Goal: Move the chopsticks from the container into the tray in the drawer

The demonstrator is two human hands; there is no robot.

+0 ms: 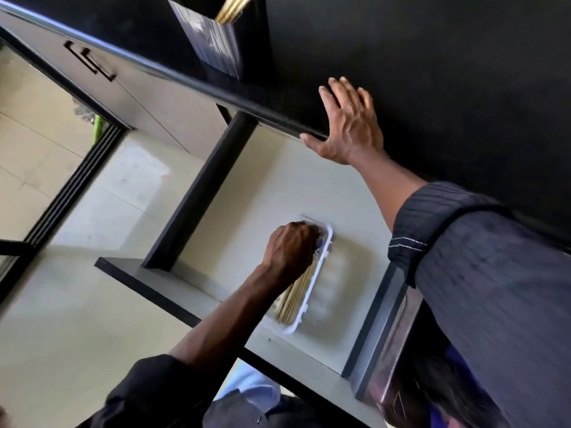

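White tray [312,291]; tan chopsticks [293,299]; black container [216,41]; black countertop [432,72]; pinstriped dark sleeve [479,257].

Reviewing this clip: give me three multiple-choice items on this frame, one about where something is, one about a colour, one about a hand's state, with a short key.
1. Where does the container with chopsticks stand?
A. on the black countertop
B. inside the drawer
C. on the floor

2. What colour is the tray in the drawer?
A. red
B. white
C. green

3. How is the right hand held?
A. fist around chopsticks
B. gripping the tray
C. open, flat on the countertop edge

Key:
1 A, it stands on the dark top above the open drawer.
2 B, its rim is white.
3 C, its fingers are spread on the countertop, while the left hand is closed at the tray over the chopsticks.
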